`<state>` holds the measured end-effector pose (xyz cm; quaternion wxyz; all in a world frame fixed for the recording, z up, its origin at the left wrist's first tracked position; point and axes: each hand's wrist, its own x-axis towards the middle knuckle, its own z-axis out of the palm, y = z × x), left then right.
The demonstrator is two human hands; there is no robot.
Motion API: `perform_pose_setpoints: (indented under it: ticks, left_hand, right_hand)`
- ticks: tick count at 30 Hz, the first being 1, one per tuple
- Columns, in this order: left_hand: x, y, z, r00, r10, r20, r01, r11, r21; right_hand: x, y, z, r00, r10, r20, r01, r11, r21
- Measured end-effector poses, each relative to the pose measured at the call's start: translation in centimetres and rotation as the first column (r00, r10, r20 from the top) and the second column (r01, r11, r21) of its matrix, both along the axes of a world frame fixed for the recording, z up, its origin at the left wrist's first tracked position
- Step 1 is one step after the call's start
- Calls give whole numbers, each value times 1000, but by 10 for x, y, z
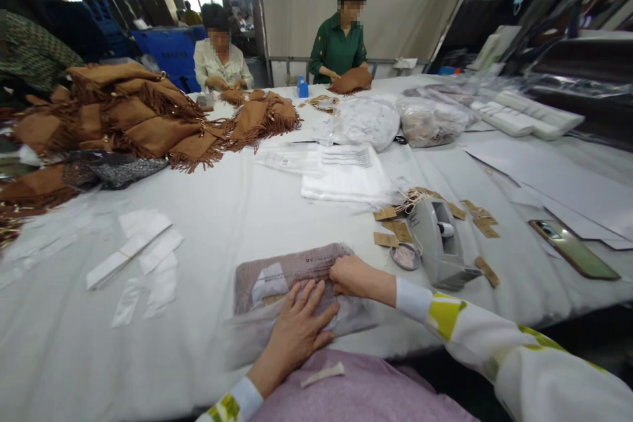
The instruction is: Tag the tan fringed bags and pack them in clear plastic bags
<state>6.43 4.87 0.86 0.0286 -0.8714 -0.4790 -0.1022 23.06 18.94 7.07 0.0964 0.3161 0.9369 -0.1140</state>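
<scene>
In front of me on the white-covered table point(208, 237) lies a flat brownish-mauve item in a clear plastic bag point(291, 260). Printed text shows on the bag, and a white piece with a tan tag shows through it. My left hand point(301, 323) rests on the bag's near side with its fingers spread. My right hand point(349, 275) is closed at the bag's right side, knuckles down on the plastic; whatever its fingers hold is hidden.
A grey tape dispenser point(440, 244) stands right of the bag, among tan tags point(395, 231). Farther right lies a phone point(573, 247). White strips point(143, 257) are at left, white plastic bags point(346, 171) ahead. Brown fringed pouches point(133, 112) pile up far left. Two people work across the table.
</scene>
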Motion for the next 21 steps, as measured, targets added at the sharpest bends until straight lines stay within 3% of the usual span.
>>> perform_pose_setpoints:
  ticks: [4,7,9,11,13,17,19,21]
  left_hand:
    - [-1,0,-1,1000,-1,9,1,1000,-8]
    - [0,2,0,1000,-5,16,5,1000,-3]
    - [1,3,2,1000,-7,16,7,1000,-8]
    - [-1,2,4,1000,-15,7,15,1000,-19]
    - [-10,-4,4,1000,4,-19,-4,999,-32]
    - [-49,-36,-3,960,259,-105,-262,965,-22]
    - [-68,-58,-11,906,404,-127,-407,913,-2]
    - [-82,-75,-23,870,482,-101,-483,875,17]
  right_hand:
    - [14,18,9,983,-184,26,180,978,105]
    - [25,13,14,962,-272,-14,271,949,159]
    - [28,-4,7,975,-206,-81,213,972,99]
    - [30,-26,-10,974,-98,-206,103,995,16]
    - [34,-44,-31,937,-72,-341,71,997,-15]
    - [54,-53,-56,858,-193,-476,210,977,-17]
    - [75,-49,-52,826,-235,-512,258,966,-27]
    - [105,-44,-38,756,-298,-583,380,925,20]
